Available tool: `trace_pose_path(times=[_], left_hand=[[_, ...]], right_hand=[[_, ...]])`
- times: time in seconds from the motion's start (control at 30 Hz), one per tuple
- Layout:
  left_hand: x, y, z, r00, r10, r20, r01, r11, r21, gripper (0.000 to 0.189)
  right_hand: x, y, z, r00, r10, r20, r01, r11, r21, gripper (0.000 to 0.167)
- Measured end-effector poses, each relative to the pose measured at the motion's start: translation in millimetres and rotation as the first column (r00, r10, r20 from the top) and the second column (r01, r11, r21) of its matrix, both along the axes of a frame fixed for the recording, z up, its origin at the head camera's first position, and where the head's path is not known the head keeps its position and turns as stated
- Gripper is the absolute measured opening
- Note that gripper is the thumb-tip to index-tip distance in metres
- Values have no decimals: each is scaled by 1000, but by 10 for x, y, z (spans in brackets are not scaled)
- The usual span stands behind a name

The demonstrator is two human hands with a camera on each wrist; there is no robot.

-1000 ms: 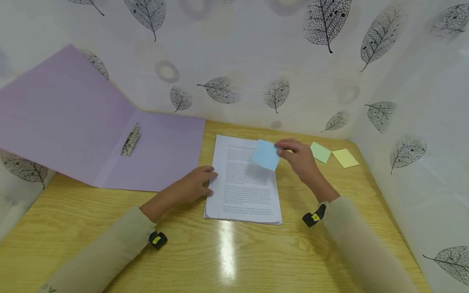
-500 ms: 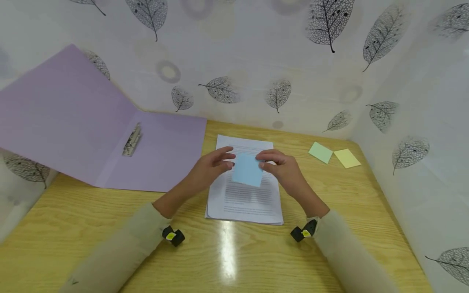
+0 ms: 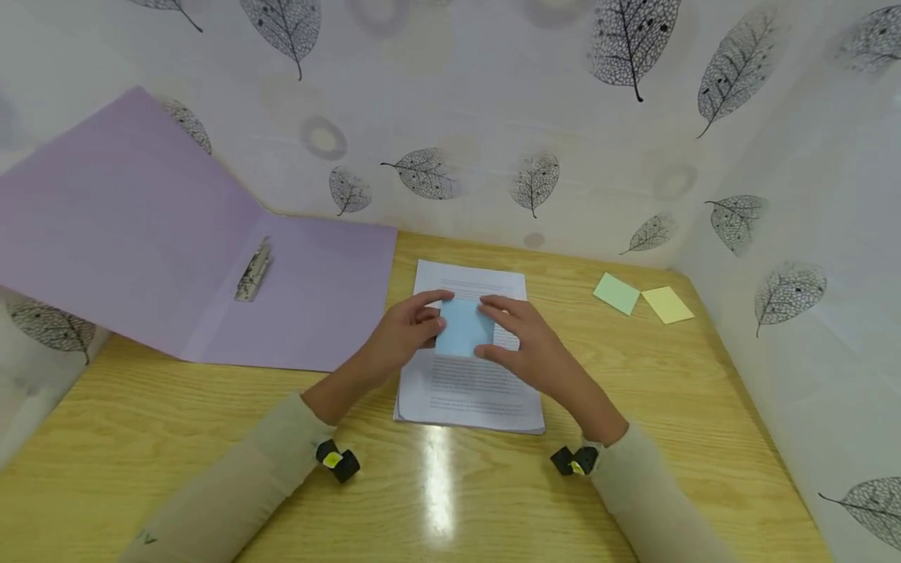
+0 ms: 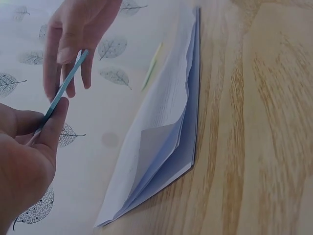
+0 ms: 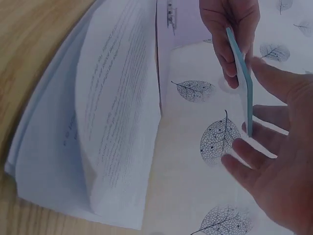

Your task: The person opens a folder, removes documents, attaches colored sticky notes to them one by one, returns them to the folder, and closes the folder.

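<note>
A blue sticky note pad (image 3: 463,328) is held up over a stack of printed sheets (image 3: 479,399). My left hand (image 3: 403,332) pinches the pad's left edge between thumb and fingers; the left wrist view shows the thin pad (image 4: 66,85) edge-on in that grip. At the opposite edge is my right hand (image 3: 538,352), thumb and fingertips right by the pad with the fingers spread. In the right wrist view those fingers (image 5: 244,169) are relaxed and uncurled beside the pad (image 5: 248,93).
An open purple folder (image 3: 324,289) with a metal clip (image 3: 253,270) lies to the left, its cover raised against the patterned wall. Green (image 3: 616,293) and yellow (image 3: 666,305) sticky note pads lie at the back right of the wooden table (image 3: 394,485).
My right hand brought the blue pad leftward and down over the sheets. The left hand left the stack's edge and took hold of the pad; the right fingers have spread from their pinch.
</note>
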State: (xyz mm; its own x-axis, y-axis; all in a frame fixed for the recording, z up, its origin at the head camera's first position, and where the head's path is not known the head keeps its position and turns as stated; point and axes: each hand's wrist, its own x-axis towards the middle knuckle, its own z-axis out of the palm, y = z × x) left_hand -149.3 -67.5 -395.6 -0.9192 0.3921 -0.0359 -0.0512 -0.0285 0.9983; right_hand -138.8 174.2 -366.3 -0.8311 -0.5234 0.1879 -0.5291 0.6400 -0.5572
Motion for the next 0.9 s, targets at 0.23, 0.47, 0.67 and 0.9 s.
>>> trace_pose_path(times=[0.23,0.47,0.67,0.9], left_hand=[[10,24,-28,1000,-5,-11,5,998,57,47],[5,49,-40,1000,2,1,-2,999,51,43],[1,53,-37,1000,2,30,-4,998,64,41],[13,43,-49,1000,-4,29,2,997,76,45]], right_hand=[[48,-47,19,993,37,-112,-17,985,174,72],[15,-2,22,999,45,-1,-44,995,84,57],[8,-19,11,999,53,2,-53,994,100,59],[28,-40,-39,998,31,-63,-25,996,90,56]])
